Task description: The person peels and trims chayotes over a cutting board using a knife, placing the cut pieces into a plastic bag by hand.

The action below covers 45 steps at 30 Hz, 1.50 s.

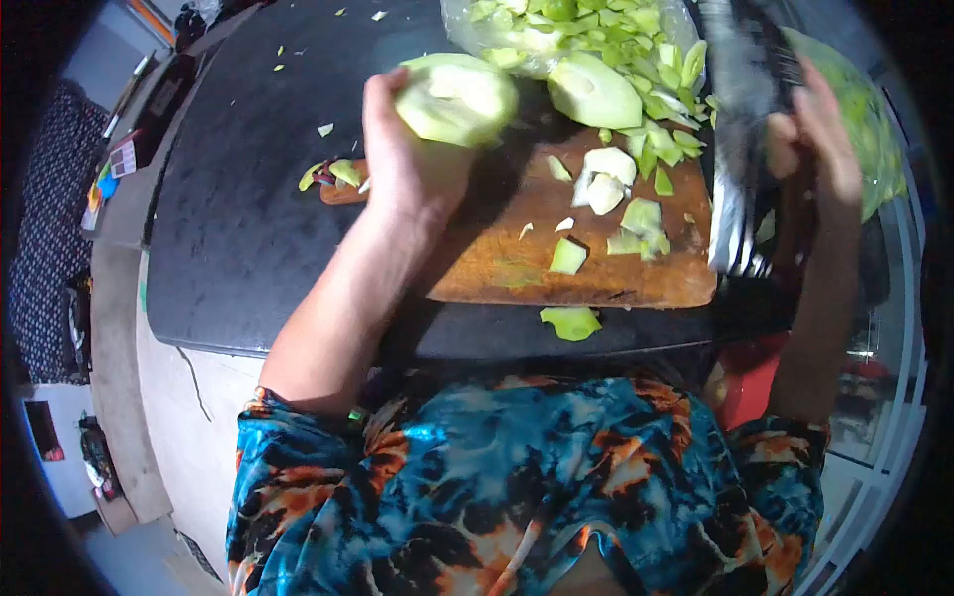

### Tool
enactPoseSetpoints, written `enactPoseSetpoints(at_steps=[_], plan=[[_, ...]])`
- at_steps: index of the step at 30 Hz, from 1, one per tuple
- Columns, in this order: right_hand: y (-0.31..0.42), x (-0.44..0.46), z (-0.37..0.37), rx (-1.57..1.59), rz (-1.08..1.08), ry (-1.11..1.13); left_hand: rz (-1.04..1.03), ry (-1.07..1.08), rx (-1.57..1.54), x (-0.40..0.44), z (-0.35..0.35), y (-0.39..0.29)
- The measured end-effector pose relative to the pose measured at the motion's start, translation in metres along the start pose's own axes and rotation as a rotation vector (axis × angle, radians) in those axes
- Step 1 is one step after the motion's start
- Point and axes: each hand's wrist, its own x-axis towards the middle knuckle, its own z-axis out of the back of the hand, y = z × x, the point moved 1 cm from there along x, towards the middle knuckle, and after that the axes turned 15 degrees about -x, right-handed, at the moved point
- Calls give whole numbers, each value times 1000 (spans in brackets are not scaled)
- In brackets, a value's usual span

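My left hand (412,159) grips a peeled, pale green fruit half (457,99) with a whitish hollow, holding it above the wooden cutting board (477,268). At the right edge of the board, my right hand (810,139) is closed around what looks like a broad knife (740,109); motion blurs both, and its outline is unclear. A second pale green fruit half (594,89) lies at the back of the board. In front of it are whitish pieces (604,181) and cut green pieces (641,230).
A clear plastic bag (457,25) with many green pieces lies behind the board. Another bag of green stuff (855,119) stands at the far right. Peel scraps (343,174) rest by the board's handle, and one green piece (571,322) lies near the black table's (229,248) front edge.
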Motion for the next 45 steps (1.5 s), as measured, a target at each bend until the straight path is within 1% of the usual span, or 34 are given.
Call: enactPoseSetpoints(at_steps=[1, 2, 4, 5, 6, 7, 9, 10, 11, 12, 13, 14, 15, 16, 17, 20, 23, 24, 25, 28, 31, 32, 33, 35, 37, 38, 39, 40, 41, 42, 43, 45], plan=[[-3, 6, 17, 29, 60, -1, -32, -27, -27, 4, -3, -3], [-7, 12, 34, 59, 120, 0, -27, 21, 5, 6, -7, -2], [-2, -1, 18, -64, 37, -229, 17, 91, 62, -1, -16, 4], [2, -6, -2, -4, 29, -172, 49, 126, 87, -7, -26, 8], [11, -8, -25, -34, -28, -144, 79, 167, 114, -10, -36, 11], [-1, -2, -33, 115, 51, 58, 94, 236, 152, -11, -44, 13], [-10, 5, -65, 300, 22, 223, 118, 369, 222, -11, -54, 13], [-10, 11, -74, 320, -57, 353, 287, 552, 125, -8, -55, 12], [-1, 8, -102, 480, -33, 313, 156, 492, 257, -8, -54, 14], [5, 6, -111, 571, -48, 418, 15, 433, 387, -7, -59, 23], [10, 4, -116, 614, -66, 430, -127, 371, 514, -8, -68, 31], [15, 2, -121, 656, -85, 442, -218, 387, 643, -23, -78, 35], [17, 2, -123, 651, -106, 359, -220, 483, 652, -13, -74, 34], [8, 7, -123, 669, -79, 385, -203, 509, 627, -8, -68, 34], [4, 9, -126, 672, -64, 340, -186, 535, 600, -2, -62, 35], [-8, 10, -128, 669, -17, 236, -117, 545, 858, 9, -38, 30], [-9, 13, -125, 727, -48, 126, -187, 701, 1161, 6, -38, 34], [-10, 11, -124, 684, -65, 102, -74, 635, 1138, -7, -51, 33], [-11, 8, -123, 620, -89, 95, -293, 795, 1297, -13, -53, 34], [-14, 3, -117, 479, -127, 102, -493, 893, 1481, -7, -45, 42], [-14, -7, -107, 430, -224, 50, -434, 777, 1572, -2, -47, 32], [-18, -7, -96, 448, -233, 88, -472, 715, 1535, -6, -53, 30], [-25, -6, -90, 513, -222, 106, -410, 590, 1470, 0, -51, 23], [-43, -2, -80, 652, -207, 131, -357, 399, 1145, 15, -51, 7], [-56, 8, -74, 841, -200, 122, -196, 368, 757, 17, -53, -8], [-57, 13, -74, 925, -181, 110, -45, 566, 532, 20, -48, -16], [-58, 14, -73, 1006, -160, 98, 40, 576, 389, 21, -47, -20], [-60, 14, -74, 1000, -168, 55, 59, 616, 307, 21, -46, -21], [-60, 14, -73, 996, -158, 68, 73, 654, 225, 20, -47, -22], [-60, 13, -72, 992, -151, 82, 112, 636, 192, 16, -48, -24], [-58, 12, -72, 987, -144, 98, -55, 434, 406, 4, -57, -15], [-54, 8, -69, 965, -99, 133, 228, 644, 262, 8, -45, -17]])
